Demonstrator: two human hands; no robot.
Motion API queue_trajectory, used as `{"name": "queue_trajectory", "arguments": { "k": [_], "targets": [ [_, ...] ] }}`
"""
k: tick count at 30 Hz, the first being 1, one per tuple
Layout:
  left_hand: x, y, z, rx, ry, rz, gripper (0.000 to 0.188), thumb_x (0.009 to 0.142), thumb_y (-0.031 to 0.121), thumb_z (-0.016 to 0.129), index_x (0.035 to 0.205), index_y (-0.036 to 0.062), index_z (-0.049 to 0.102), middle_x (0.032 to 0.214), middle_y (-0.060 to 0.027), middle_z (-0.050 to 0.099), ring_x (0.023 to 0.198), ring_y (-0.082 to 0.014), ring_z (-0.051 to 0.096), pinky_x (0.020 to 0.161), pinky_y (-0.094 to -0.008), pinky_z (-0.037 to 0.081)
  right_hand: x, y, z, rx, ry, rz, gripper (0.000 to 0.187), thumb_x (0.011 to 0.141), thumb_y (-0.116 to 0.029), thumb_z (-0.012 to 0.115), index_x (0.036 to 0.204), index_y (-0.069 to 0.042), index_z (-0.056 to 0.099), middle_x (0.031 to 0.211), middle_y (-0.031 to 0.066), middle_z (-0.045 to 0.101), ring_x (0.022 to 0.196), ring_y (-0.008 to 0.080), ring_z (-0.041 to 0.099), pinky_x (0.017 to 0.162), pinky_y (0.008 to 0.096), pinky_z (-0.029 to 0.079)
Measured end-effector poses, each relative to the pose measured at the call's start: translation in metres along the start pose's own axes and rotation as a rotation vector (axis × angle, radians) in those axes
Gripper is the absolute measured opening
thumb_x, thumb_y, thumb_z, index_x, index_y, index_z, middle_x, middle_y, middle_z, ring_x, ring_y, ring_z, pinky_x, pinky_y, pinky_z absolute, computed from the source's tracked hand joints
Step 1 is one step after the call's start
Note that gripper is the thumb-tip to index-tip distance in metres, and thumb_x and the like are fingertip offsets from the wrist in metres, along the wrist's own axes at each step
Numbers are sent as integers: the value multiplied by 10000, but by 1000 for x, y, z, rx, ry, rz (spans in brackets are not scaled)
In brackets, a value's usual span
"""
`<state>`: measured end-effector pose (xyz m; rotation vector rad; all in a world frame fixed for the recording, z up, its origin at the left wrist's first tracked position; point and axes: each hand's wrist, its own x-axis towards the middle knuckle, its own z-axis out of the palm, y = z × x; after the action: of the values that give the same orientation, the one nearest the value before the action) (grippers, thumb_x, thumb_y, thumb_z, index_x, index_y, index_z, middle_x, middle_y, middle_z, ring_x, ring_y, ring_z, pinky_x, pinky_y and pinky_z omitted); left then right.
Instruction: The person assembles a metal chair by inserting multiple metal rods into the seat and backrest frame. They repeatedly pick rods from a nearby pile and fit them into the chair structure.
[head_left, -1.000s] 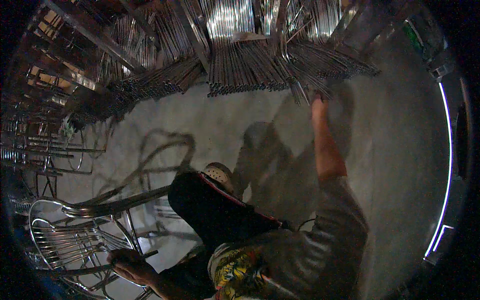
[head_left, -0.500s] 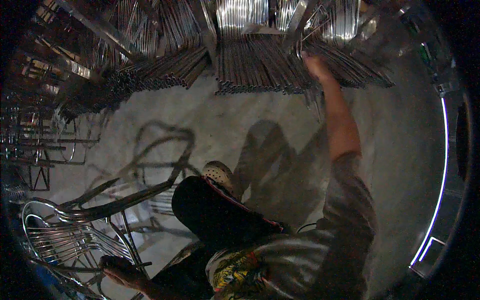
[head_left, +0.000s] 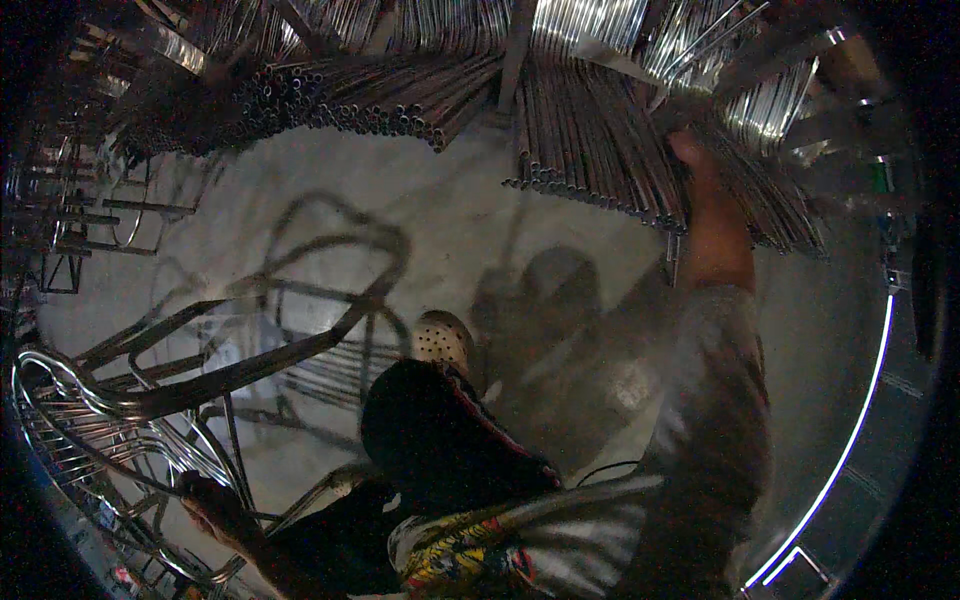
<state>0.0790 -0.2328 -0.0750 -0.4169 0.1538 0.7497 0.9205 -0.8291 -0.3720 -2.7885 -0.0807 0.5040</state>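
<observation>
At the lower left, my left hand (head_left: pixel 207 500) is wrapped around a tube of a shiny metal chair frame (head_left: pixel 140 405). The frame has bent side tubes and a row of thin bars, and it stands tilted close to my leg. My right arm reaches out to the far right, where my right hand (head_left: pixel 692 150) is among the stacked metal tubes (head_left: pixel 600 140) of a rack. That hand looks closed, but its fingertips are dark and what they hold cannot be made out. Short bright rods (head_left: pixel 673 255) hang below the tubes by my right wrist.
Another stack of tubes (head_left: pixel 400 100) lies at the back left, open ends toward me. A rack post (head_left: pixel 515 60) stands between the stacks. More metal frames (head_left: pixel 75 220) are at the far left. My shoe (head_left: pixel 442 340) is on the grey floor (head_left: pixel 440 220), crossed by shadows.
The view has turned, so the tube stacks sit farther right in it. My left hand still grips the chair frame, and my right hand remains among the tubes.
</observation>
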Motion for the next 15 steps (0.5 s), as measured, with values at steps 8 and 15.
{"name": "queue_trajectory", "arguments": {
  "k": [8,15],
  "targets": [
    [4,-1,1,594,9,114,215,1046,233,491,917,61,494,787,25,426,718,-70,395,626,-227,384,-55,-48,-46,151,597,65,385,910,-298,568,1173,-18,580,1113,255,662,981,408,661,870,497,506],
    [-12,-33,-12,2015,-23,965,355,1056,294,467,1036,-58,505,835,-73,494,752,-127,437,711,-274,449,-173,-76,-164,37,887,93,402,916,-307,542,1185,-10,574,1070,280,665,980,470,645,863,526,499]
  ]
}}
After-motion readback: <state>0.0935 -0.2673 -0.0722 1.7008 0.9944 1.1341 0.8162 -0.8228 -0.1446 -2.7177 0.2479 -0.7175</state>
